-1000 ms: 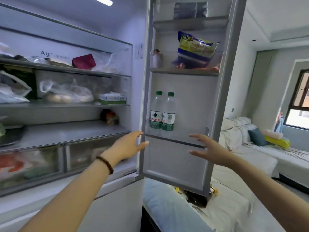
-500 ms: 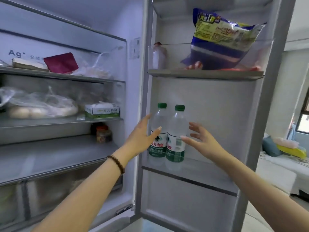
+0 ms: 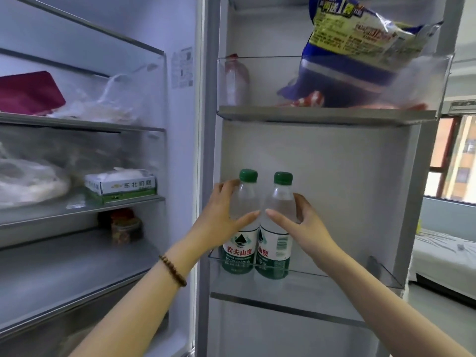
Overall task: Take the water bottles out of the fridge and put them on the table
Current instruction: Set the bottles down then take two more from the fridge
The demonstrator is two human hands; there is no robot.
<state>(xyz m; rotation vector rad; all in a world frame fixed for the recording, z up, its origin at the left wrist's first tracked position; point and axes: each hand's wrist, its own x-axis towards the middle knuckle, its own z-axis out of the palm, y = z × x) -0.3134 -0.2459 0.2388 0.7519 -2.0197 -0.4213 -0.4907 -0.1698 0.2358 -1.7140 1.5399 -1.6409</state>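
Two clear water bottles with green caps and green-and-red labels stand side by side in the lower door shelf (image 3: 334, 279) of the open fridge. My left hand (image 3: 221, 217) wraps around the left bottle (image 3: 240, 248), thumb in front and fingers behind its shoulder. My right hand (image 3: 301, 222) wraps around the right bottle (image 3: 275, 251) the same way. Both bottles stand upright inside the clear shelf rail.
Above, a door shelf (image 3: 327, 115) carries a big blue-and-yellow bag (image 3: 360, 47) and a small red-capped bottle (image 3: 235, 81). Inside shelves at left hold a green-and-white box (image 3: 121, 186), bagged food (image 3: 28, 184) and a jar (image 3: 126, 228). A bed (image 3: 445, 261) lies at right.
Both hands have moved up and in from just beside the bottles and now curl around them, one each. The view has moved closer to the door shelf.
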